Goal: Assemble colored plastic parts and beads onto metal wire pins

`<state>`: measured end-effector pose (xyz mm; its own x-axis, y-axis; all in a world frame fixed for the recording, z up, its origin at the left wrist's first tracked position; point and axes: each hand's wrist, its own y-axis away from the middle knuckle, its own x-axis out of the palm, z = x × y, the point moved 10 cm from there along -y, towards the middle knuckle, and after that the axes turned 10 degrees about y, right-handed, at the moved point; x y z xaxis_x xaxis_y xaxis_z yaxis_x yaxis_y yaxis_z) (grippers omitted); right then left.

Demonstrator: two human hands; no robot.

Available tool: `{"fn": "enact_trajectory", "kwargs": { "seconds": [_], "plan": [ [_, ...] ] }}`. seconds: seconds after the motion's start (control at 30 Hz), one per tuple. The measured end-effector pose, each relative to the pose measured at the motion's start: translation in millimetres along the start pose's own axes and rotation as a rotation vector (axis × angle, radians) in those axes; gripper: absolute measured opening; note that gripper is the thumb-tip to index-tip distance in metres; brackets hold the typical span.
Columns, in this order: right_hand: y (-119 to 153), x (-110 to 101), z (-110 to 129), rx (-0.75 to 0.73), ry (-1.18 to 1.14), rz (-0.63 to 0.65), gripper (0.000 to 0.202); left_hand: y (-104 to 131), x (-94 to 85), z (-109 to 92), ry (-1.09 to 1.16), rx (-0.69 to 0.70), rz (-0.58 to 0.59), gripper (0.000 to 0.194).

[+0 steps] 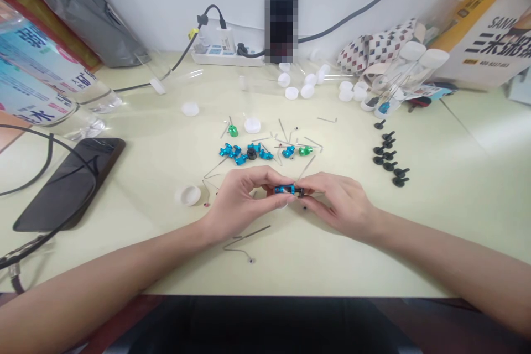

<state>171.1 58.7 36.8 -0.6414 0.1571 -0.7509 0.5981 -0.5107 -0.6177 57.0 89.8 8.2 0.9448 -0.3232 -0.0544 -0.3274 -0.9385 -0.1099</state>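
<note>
Left hand [238, 202] pinches the blue part [285, 189], right hand [344, 199] the black screw [300, 192] at its end; threads hard to see. Slick fingertips could drop either near wires [307, 167] just beyond.

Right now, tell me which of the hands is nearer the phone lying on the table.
Left. The left hand is right of the phone, beyond a white cap; the right hand is farther right, past the left one.
</note>
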Motion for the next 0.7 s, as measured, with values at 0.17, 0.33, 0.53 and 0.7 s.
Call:
{"fn": "enact_trajectory", "kwargs": {
  "seconds": [0.17, 0.33, 0.53, 0.7],
  "plan": [
    [-0.2, -1.0, 0.0, -0.006, -0.005, -0.017, 0.019, 0.3, 0.8, 1.4, 0.002, -0.007, 0.006, 0.016],
    [-0.1, -2.1, 0.3, -0.004, -0.018, -0.013, 0.018, 0.8, 0.3, 2.3, 0.005, -0.007, 0.009, 0.016],
    [-1.3, -2.8, 1.5, -0.013, -0.02, -0.025, 0.018, -0.1, 0.0, 0.8, 0.006, 0.003, 0.008, 0.016],
    [-1.3, -2.0, -0.8, 0.001, -0.01, -0.024, 0.017, 0.6, 0.4, 0.3, -0.002, 0.001, 0.007, 0.015]
  ]
}}
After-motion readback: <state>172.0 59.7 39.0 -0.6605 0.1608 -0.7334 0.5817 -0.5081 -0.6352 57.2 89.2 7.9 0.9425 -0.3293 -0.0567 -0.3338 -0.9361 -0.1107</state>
